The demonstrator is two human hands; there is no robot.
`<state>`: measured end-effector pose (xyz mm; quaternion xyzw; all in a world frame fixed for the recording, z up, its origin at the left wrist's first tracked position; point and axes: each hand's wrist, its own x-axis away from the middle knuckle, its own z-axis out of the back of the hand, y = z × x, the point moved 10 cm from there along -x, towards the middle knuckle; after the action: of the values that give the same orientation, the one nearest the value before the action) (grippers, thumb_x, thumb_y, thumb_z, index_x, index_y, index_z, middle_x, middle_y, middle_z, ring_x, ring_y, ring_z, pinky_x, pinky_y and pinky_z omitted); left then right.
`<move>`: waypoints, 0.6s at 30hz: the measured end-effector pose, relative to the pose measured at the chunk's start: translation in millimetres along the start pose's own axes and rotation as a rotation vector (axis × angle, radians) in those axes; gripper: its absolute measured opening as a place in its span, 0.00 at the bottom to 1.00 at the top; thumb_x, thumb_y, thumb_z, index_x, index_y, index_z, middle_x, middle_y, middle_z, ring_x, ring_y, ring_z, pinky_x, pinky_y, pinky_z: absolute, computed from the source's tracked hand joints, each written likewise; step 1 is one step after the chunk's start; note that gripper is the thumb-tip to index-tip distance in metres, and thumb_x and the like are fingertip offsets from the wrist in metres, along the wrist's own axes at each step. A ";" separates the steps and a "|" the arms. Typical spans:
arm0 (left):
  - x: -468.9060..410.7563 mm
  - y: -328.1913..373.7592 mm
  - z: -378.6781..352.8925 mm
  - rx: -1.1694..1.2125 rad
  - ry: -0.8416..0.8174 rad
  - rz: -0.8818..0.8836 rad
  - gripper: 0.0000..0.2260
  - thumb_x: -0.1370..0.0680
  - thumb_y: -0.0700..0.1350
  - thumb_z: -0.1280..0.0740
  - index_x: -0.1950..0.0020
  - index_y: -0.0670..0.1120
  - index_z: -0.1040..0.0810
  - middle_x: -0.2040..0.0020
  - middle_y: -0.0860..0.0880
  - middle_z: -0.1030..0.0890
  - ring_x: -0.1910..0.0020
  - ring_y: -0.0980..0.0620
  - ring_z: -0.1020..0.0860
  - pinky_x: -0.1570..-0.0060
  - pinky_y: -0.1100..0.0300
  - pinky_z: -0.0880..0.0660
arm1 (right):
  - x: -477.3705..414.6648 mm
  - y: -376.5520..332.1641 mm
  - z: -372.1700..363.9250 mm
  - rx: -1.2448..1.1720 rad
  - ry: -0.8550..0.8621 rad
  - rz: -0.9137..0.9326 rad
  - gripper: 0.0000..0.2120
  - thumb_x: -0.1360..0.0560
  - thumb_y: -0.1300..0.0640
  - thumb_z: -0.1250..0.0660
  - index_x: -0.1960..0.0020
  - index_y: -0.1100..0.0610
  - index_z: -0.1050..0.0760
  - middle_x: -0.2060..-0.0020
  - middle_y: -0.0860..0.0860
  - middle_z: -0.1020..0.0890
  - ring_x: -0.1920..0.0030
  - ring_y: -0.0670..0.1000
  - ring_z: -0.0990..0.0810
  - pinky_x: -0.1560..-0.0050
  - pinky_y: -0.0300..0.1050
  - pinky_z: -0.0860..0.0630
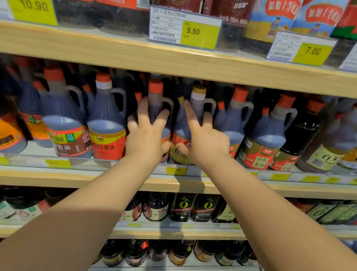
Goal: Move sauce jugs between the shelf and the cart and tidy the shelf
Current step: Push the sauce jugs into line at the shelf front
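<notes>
Now left hand (148,135) fingers (143,111) press orange-capped jug (155,92); right hand (207,139) touches gold-capped jug (198,96).

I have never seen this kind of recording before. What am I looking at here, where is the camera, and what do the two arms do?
There is no machine here: a person wears a wide-angle camera on the head, so this one picture looks forward and down along their own bare arms. In front is a shop shelf with a row of dark sauce jugs, and yellow price tags above. The left hand lies with spread fingers on the red-capped jug. The right hand touches the neighbouring gold-capped jug, two fingers straight. Both jugs stand on the shelf; nothing is lifted.
</notes>
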<state>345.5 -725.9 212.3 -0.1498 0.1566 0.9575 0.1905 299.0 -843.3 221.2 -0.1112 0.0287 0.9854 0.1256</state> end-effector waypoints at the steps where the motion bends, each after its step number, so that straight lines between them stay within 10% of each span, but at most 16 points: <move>1: 2.1 0.9 -1.4 -0.009 0.007 -0.010 0.35 0.27 0.55 0.32 0.25 0.57 0.46 0.23 0.41 0.56 0.30 0.32 0.42 0.31 0.46 0.39 | -0.2 0.0 0.0 0.005 -0.001 0.003 0.45 0.27 0.39 0.37 0.25 0.43 0.67 0.25 0.61 0.48 0.53 0.59 0.18 0.65 0.45 0.31; 18: 3.5 1.9 -13.2 0.087 -0.098 -0.067 0.38 0.25 0.54 0.34 0.24 0.61 0.57 0.24 0.45 0.68 0.25 0.33 0.55 0.35 0.45 0.32 | -1.0 -1.4 -3.3 0.011 -0.015 -0.033 0.41 0.23 0.43 0.39 0.25 0.42 0.68 0.23 0.59 0.58 0.49 0.61 0.19 0.64 0.46 0.30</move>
<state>344.6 -731.1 199.6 -0.0995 0.1835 0.9490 0.2362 301.0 -842.5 218.2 -0.1037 0.0313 0.9839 0.1425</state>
